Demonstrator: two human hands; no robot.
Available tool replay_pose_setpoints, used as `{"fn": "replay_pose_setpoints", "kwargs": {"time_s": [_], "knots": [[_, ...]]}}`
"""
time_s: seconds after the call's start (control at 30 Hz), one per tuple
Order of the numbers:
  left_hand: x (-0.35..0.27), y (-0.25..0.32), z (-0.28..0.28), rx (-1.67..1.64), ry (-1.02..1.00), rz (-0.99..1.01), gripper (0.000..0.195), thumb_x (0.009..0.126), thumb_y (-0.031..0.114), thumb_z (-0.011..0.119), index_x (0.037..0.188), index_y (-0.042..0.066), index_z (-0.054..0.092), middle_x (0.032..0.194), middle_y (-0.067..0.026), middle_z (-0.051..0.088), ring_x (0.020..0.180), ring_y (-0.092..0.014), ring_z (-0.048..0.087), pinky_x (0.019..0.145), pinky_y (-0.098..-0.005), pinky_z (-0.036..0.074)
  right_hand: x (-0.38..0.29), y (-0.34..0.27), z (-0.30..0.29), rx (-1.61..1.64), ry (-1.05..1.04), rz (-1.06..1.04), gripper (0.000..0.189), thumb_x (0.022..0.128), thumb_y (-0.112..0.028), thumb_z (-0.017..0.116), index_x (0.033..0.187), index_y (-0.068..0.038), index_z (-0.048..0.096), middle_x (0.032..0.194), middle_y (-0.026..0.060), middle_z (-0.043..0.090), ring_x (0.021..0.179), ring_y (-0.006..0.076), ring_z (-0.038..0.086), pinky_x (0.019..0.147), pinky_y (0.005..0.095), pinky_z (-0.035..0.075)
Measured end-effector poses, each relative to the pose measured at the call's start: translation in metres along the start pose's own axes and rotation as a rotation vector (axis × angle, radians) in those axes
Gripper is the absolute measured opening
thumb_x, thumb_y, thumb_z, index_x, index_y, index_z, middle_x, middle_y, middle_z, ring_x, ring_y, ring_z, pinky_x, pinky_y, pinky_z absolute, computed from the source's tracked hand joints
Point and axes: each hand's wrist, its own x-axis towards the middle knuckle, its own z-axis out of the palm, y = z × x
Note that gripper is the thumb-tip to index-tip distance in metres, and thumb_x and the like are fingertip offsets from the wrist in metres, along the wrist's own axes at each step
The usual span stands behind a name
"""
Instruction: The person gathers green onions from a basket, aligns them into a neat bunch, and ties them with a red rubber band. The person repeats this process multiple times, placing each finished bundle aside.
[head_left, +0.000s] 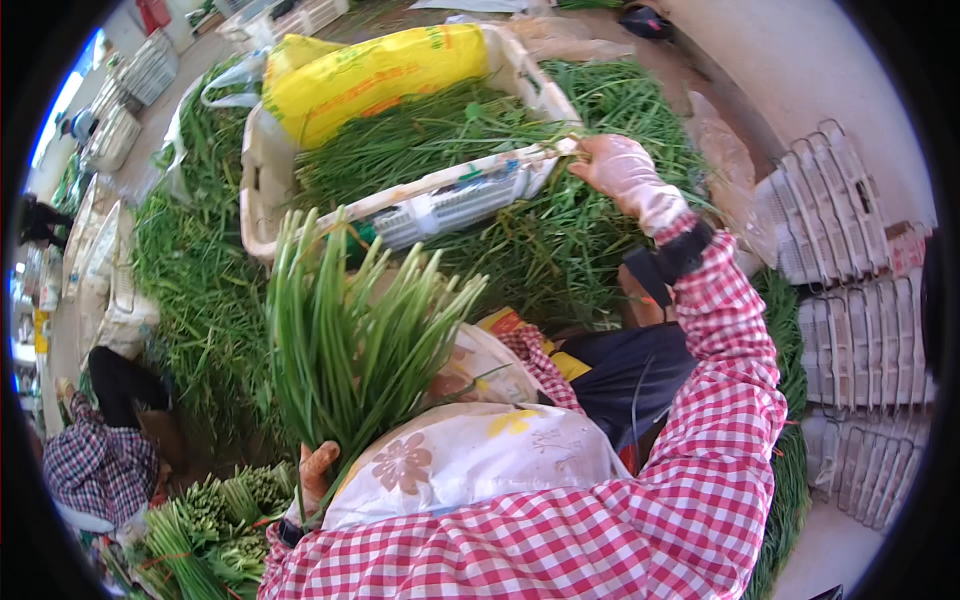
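My left hand (319, 466) grips a thick bunch of green stalks (352, 330), which look like Chinese chives. The bunch stands upright and fans out above my lap, its pale cut ends at the top. At the near right corner of a white plastic crate (259, 199), my right hand (619, 161) is curled with a few thin stalks at its fingertips; whether it also touches the rim is unclear. Loose green stalks (420, 139) fill the crate, and a yellow printed sack (382, 75) lies along its far side. A floral apron (480, 450) covers my lap.
Heaps of loose greens (202, 277) surround the crate. Tied bundles (187, 540) lie at lower left, near a person in a checked shirt (101, 465). White crates (862, 337) stand stacked along the right wall. Clear plastic sheeting (720, 150) lies beside the heap.
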Motion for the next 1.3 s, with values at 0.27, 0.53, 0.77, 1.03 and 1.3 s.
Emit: {"fn": "replay_pose_setpoints", "kwargs": {"time_s": [0.27,0.53,0.77,1.03,1.3], "knots": [[-0.009,-0.008,0.002,-0.278,-0.033,-0.103,0.054,0.097,0.042,0.040,0.110,-0.008,0.056,0.106,-0.0170,0.064,0.099,-0.026,0.062,0.097,-0.0358,0.044,0.004,-0.039,0.062,0.909,-0.767,-0.139,0.081,0.084,-0.024,0.067,0.147,-0.003,0.021,0.128,0.0147,0.057,0.079,0.0102,0.061,0.056,0.0183,0.045],[-0.015,-0.025,-0.029,-0.522,-0.089,-0.179,0.068,0.096,0.051,0.033,0.112,-0.012,0.054,0.109,-0.0213,0.062,0.102,-0.029,0.061,0.098,-0.0363,0.044,-0.028,-0.122,0.088,1.303,-1.020,-0.485,0.080,0.072,-0.011,0.077,0.140,-0.009,0.034,0.111,0.0021,0.062,0.087,0.0081,0.056,0.080,0.0280,0.049],[-0.008,-0.049,-0.070,-0.806,-0.186,-0.306,0.080,0.096,0.058,0.027,0.114,-0.016,0.053,0.111,-0.0252,0.061,0.105,-0.032,0.060,0.099,-0.0367,0.044,-0.041,-0.095,0.047,1.303,-0.681,-0.078,0.025,0.078,-0.011,0.070,0.102,-0.003,0.068,0.078,0.0014,0.068,0.060,0.0049,0.056,0.051,0.0199,0.043],[-0.004,-0.029,-0.050,-0.604,-0.116,-0.228,0.077,0.095,0.055,0.028,0.116,-0.015,0.052,0.112,-0.0248,0.060,0.105,-0.031,0.060,0.098,-0.0364,0.044,-0.043,-0.048,0.010,1.385,-0.492,-0.125,0.018,0.078,-0.010,0.069,0.094,-0.002,0.071,0.075,0.0051,0.068,0.050,0.0034,0.051,0.040,0.0158,0.034],[-0.015,-0.005,-0.017,-0.425,-0.030,-0.165,0.072,0.093,0.051,0.031,0.117,-0.013,0.051,0.112,-0.0237,0.060,0.105,-0.030,0.059,0.097,-0.0360,0.044,-0.030,-0.011,0.019,0.684,-0.125,-0.041,0.045,0.096,-0.038,0.048,0.137,-0.018,0.047,0.104,0.0086,0.069,0.054,0.0108,0.058,0.055,0.0225,0.047]]}}
